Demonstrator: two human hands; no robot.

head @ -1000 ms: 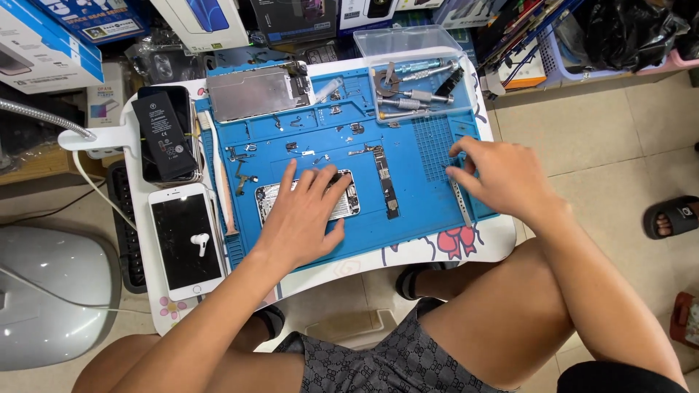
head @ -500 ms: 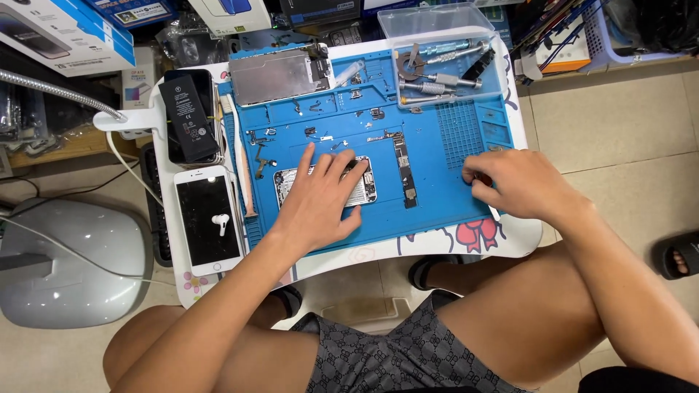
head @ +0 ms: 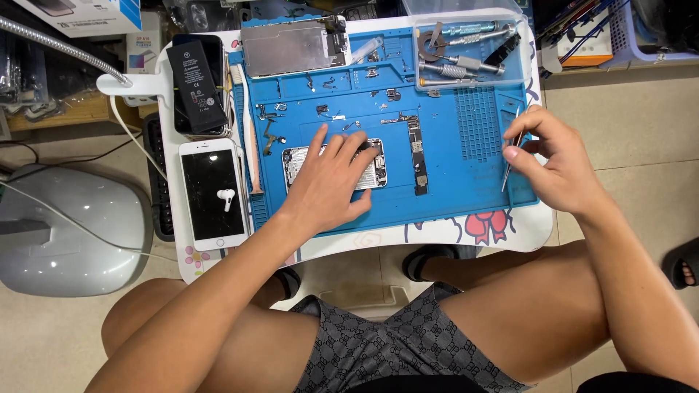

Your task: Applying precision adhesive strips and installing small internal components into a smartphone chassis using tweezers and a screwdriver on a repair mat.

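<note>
The left hand is lying palm-down, fingers spread and released, pressing flat on an opened phone housing that is sitting at the middle of the blue work mat. It is grasping nothing. The right hand is hovering over the mat's right edge, thumb and forefinger pinching a pair of thin metal tweezers whose tip is pointing down toward the mat. A narrow logic board is lying just beside the housing, between the two hands. Small screws and brackets are lying scattered above the housing. A clear tray of tools is sitting at the mat's upper right. A white phone with an earbud on its screen is resting left of the mat.
</note>
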